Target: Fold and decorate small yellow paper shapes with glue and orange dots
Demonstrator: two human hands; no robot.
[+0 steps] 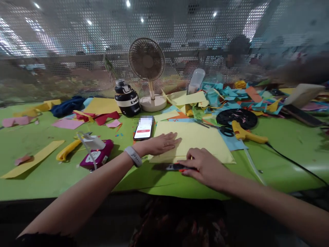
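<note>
A large sheet of pale yellow paper (197, 137) lies on the green table in front of me. My left hand (164, 142) rests flat on its left part, fingers stretched out, with a light band on the wrist. At the paper's near edge, my right hand (203, 166) is closed around a utility knife (177, 167), dark with a bit of orange, its tip pointing left. A thin cut line or strip edge runs along the sheet's near side. Just beyond my left hand lies a phone (143, 128) with its screen lit.
A fan (147, 61) and a dark bottle (127, 99) stand at the back. Scissors (226, 130), a yellow glue gun (248, 133) with a cord and a black round tray (236, 118) lie right. Left are a purple box (97, 154) and a yellow tool (68, 150). Paper scraps (218, 97) are heaped behind.
</note>
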